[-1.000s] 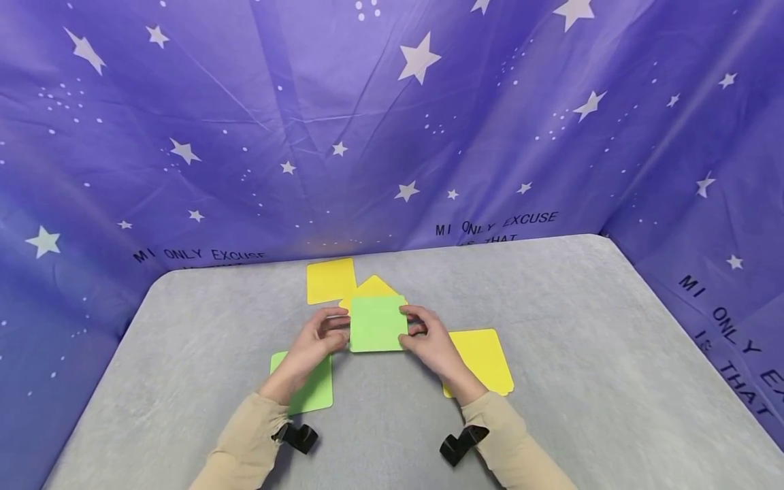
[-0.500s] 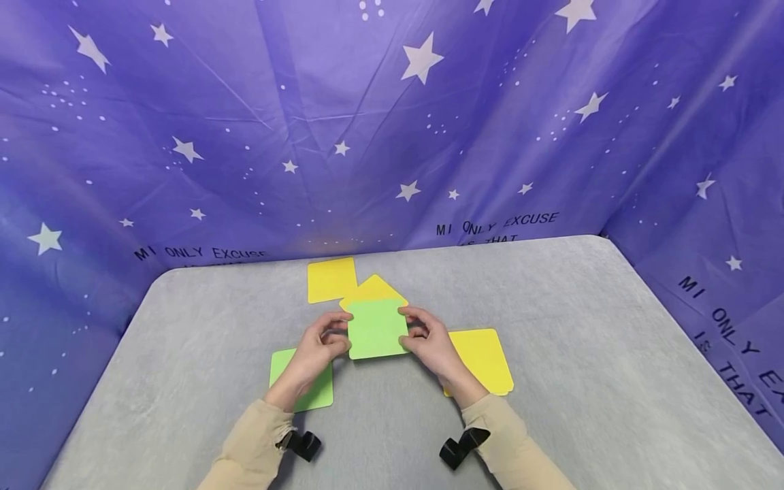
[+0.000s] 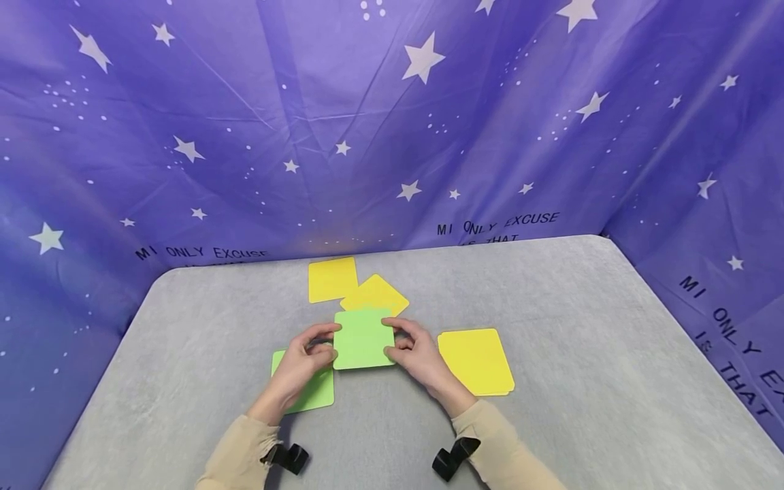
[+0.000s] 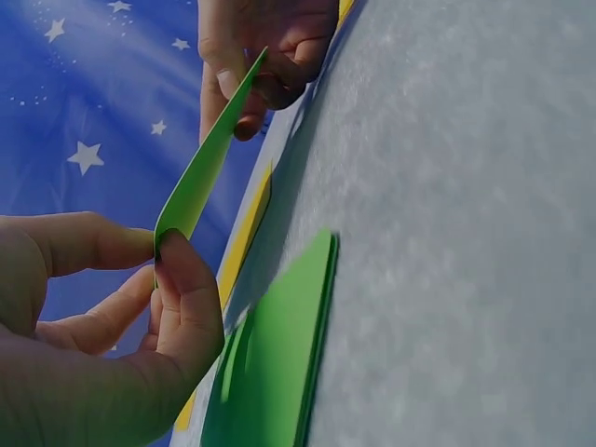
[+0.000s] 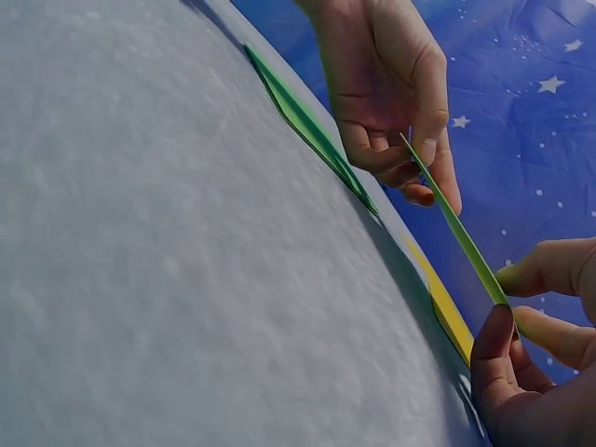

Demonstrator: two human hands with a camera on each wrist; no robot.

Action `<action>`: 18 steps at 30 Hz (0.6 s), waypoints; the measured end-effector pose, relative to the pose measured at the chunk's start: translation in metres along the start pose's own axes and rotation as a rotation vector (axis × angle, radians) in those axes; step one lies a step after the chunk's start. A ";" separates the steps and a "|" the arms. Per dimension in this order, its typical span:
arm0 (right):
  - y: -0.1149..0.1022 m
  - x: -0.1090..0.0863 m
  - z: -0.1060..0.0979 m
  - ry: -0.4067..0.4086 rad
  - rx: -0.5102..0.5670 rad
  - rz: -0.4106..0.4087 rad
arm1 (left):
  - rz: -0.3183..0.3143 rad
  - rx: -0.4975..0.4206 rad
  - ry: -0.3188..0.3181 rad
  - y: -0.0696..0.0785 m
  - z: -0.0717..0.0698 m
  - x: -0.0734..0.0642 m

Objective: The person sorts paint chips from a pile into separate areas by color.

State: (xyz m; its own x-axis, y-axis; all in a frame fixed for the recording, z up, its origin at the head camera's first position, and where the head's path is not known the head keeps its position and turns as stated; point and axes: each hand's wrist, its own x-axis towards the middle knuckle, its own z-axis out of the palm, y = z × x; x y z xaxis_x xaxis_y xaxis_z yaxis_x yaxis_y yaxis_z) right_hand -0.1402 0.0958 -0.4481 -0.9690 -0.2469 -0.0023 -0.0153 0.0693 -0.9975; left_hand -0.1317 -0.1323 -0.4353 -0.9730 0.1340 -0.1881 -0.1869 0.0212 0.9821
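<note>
A square green card (image 3: 364, 339) is held up off the table between both hands. My left hand (image 3: 299, 367) pinches its left edge, thumb below and fingers above. On the opposite edge, my right hand (image 3: 422, 355) has the same kind of pinch. In both wrist views the card appears nearly edge-on, its gap from the tabletop visible. Under and beside my left hand lies a green stack of cards (image 4: 279, 349), partly hidden by that hand in the head view. A tilted yellow card (image 3: 375, 292) lies just behind the held one, its near part covered.
Another yellow card (image 3: 332, 280) lies near the table's back edge. To the right of my right hand rests a stack of yellow cards (image 3: 478, 362). The grey table (image 3: 600, 354) meets a purple starry curtain (image 3: 343, 102) at the back and sides.
Both hands have brought the green card toward the person and slightly left, uncovering more of the tilted yellow card and the right-hand yellow stack. Both hands keep their pinch.
</note>
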 end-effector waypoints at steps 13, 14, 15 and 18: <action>-0.004 0.000 0.022 -0.035 -0.196 -0.105 | -0.038 0.007 0.005 -0.004 -0.023 -0.014; -0.004 0.000 0.024 -0.039 -0.222 -0.113 | -0.036 0.011 0.003 -0.004 -0.025 -0.015; -0.004 0.001 0.026 -0.044 -0.249 -0.122 | -0.035 0.016 0.004 -0.004 -0.027 -0.016; -0.005 0.001 0.031 -0.063 -0.313 -0.146 | -0.027 0.039 0.007 -0.005 -0.034 -0.020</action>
State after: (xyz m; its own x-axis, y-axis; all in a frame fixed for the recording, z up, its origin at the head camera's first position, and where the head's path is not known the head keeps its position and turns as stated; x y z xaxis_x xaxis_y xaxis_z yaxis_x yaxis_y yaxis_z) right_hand -0.1331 0.0648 -0.4452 -0.9340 -0.3349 0.1249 -0.2373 0.3195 -0.9174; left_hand -0.1161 -0.1682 -0.4367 -0.9686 0.1259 -0.2143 -0.2077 0.0636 0.9761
